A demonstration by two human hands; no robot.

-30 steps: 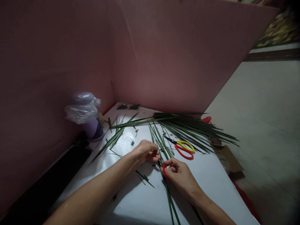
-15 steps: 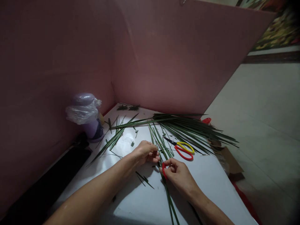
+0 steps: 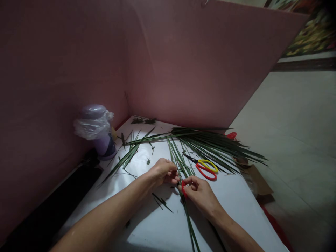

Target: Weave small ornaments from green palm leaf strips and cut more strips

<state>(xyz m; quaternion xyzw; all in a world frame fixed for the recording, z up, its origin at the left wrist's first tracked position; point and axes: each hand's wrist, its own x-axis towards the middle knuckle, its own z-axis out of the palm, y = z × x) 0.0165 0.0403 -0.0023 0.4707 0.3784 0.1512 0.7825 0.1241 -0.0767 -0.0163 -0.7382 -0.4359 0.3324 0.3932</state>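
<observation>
Long, narrow green leaf strips (image 3: 189,218) run down the white tabletop, passing between and under my hands. My left hand (image 3: 168,170) is closed, its thumb and fingertips pinched on a leaf strip just left of the bunch. Close by on the right, my right hand (image 3: 195,189) grips a small curved red tool (image 3: 184,189) against the strips; its exact kind is partly hidden by the fingers. Scissors (image 3: 206,168) with one yellow and one red handle lie just beyond my right hand, with black blades pointing up and left.
A large fan of green leaves (image 3: 215,145) spreads across the back right. More cut strips (image 3: 128,154) and scraps (image 3: 162,201) lie about the table (image 3: 149,234). A purple plastic-wrapped container (image 3: 103,140) stands at the left, before pink panels (image 3: 178,77).
Both hands stay almost in place. The red tool and right fingers have shifted very slightly upward along the leaf strips.
</observation>
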